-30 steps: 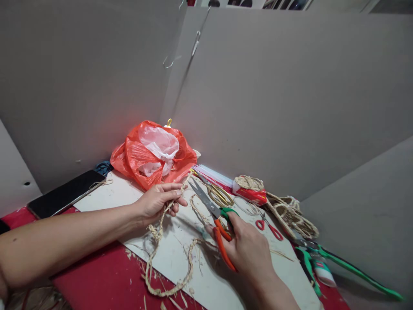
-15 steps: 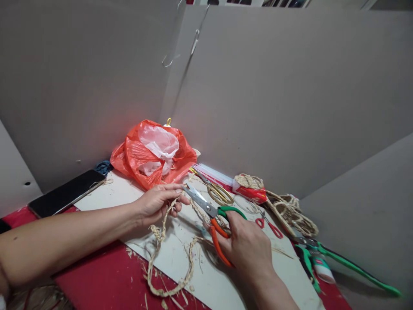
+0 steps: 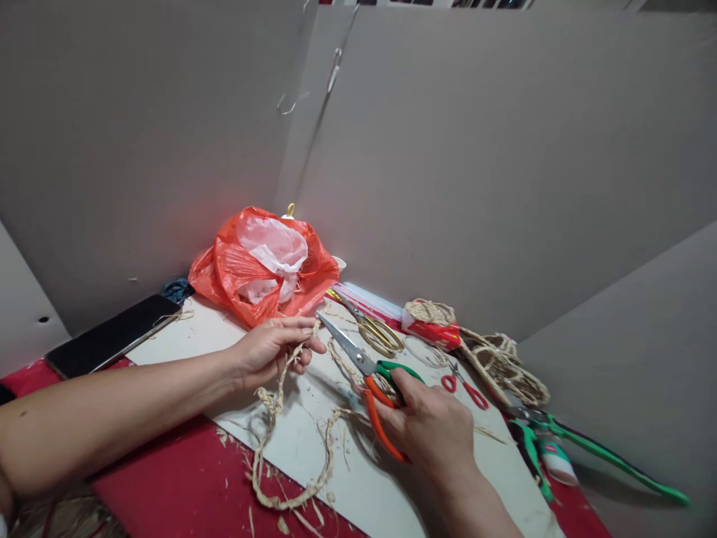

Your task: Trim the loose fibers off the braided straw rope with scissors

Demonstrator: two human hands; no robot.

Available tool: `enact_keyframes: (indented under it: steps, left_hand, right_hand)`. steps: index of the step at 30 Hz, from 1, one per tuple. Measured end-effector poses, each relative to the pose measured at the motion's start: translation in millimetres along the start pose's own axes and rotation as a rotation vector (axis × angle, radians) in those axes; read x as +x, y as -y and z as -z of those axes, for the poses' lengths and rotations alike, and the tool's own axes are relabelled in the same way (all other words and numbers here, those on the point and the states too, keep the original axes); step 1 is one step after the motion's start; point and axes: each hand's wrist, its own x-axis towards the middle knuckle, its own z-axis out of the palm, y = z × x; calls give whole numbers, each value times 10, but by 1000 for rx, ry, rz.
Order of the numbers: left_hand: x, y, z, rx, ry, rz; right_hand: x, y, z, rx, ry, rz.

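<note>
My left hand [image 3: 280, 350] pinches one end of a braided straw cord [image 3: 272, 418] between thumb and fingers. From there the cord hangs down and loops over the board, its other end running toward my right hand. My right hand [image 3: 429, 418] grips scissors [image 3: 352, 353] by their green and orange handles. The scissor blades look closed, and their tips point at the cord end beside my left fingertips. Whether the tips touch the cord I cannot tell.
On the white board [image 3: 414, 486] lie gold-handled scissors [image 3: 379, 335], small red scissors [image 3: 473, 392] and straw scraps. Behind is a red plastic bag [image 3: 229, 269]. A black phone [image 3: 112, 336] lies left; coiled cords [image 3: 509, 373] and green-handled cutters [image 3: 616, 457] lie right.
The scissor blades, slightly apart at the cord end before, have closed. The view has shifted slightly, and both hands remain in nearly the same place.
</note>
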Motion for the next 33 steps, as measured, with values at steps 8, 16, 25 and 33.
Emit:
enact_keyframes:
  steps: [8, 16, 25, 33]
  left_hand:
    - [-52, 97, -50, 237, 99, 3]
    - [-236, 193, -211, 537, 257, 56]
    - [-159, 99, -152, 521, 244, 224]
    - [-144, -108, -167, 895, 241, 65]
  right_hand:
    - [141, 152, 181, 1029, 151, -729]
    - [156, 558, 334, 1501, 275, -857]
    - [179, 266, 333, 1331, -94, -891]
    - [247, -82, 334, 1257, -480, -872]
